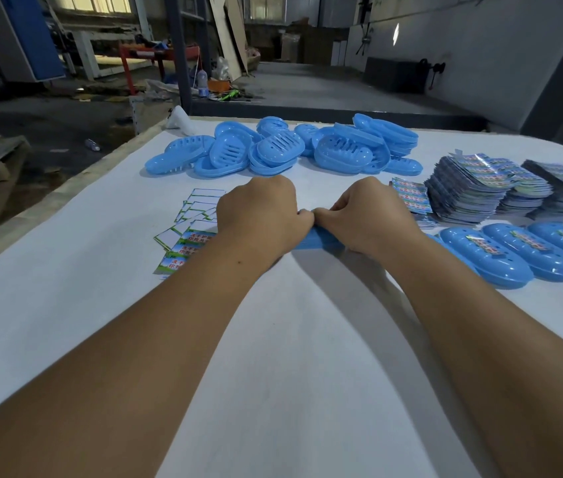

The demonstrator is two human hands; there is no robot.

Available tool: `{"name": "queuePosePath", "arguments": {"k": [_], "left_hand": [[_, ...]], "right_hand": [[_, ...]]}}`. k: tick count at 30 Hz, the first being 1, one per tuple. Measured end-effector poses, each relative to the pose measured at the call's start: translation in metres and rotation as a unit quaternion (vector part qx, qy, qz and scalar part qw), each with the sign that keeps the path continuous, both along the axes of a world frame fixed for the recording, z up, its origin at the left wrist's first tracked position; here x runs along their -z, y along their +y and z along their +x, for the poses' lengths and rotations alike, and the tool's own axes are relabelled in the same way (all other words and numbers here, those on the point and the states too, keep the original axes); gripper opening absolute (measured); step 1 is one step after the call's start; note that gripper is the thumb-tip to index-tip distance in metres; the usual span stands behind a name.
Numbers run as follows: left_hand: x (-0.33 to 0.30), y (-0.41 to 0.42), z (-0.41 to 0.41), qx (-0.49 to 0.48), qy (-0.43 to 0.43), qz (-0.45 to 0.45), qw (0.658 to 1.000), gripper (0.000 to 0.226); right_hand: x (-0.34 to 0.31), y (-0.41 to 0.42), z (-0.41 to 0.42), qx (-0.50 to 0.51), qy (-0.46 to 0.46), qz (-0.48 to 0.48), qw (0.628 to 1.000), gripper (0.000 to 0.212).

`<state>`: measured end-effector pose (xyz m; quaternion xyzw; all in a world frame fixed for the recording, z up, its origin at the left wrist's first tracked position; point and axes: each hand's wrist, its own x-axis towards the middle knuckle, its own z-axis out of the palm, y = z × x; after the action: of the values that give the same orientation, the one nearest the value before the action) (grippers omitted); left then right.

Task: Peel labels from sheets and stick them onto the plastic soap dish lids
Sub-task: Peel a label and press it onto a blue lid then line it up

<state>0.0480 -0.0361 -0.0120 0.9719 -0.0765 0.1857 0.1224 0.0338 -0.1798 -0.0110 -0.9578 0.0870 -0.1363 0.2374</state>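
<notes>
I see a blue soap dish lid (318, 240) lying on the white table (273, 357), mostly hidden under both hands. The left hand (259, 215) and the right hand (363, 215) have curled fingers and their tips meet above this lid; I cannot tell what they pinch. Left of the lid lie label sheets (183, 232), some already peeled. Behind the lid is a pile of blue dishes (283, 146). Right of the lid stand stacks of printed sheets (501, 188), and nearer, labelled lids (514, 253) in a row.
</notes>
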Motion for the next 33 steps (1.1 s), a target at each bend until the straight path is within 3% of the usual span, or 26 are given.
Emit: {"name": "queuePosePath", "arguments": {"k": [4, 16, 26, 30, 33], "left_hand": [[-0.001, -0.001, 0.0, -0.011, 0.015, 0.015, 1.0, 0.026], [0.0, 0.005, 0.001, -0.007, 0.089, -0.063, 0.994, 0.044], [0.004, 0.01, -0.005, 0.034, 0.058, -0.065, 0.996, 0.036], [0.005, 0.017, -0.005, 0.075, 0.07, -0.085, 0.991, 0.04], [0.005, 0.022, -0.004, 0.123, 0.115, -0.133, 0.977, 0.043]], "right_hand": [[0.0, 0.001, 0.001, 0.002, 0.004, -0.001, 1.0, 0.038], [-0.002, -0.004, 0.004, 0.002, 0.031, 0.066, 0.997, 0.046], [0.003, -0.006, 0.003, -0.013, 0.009, 0.047, 0.999, 0.037], [0.002, -0.005, -0.004, -0.083, -0.049, 0.008, 0.995, 0.019], [-0.001, 0.0, -0.011, -0.171, -0.025, 0.019, 0.985, 0.034]]}}
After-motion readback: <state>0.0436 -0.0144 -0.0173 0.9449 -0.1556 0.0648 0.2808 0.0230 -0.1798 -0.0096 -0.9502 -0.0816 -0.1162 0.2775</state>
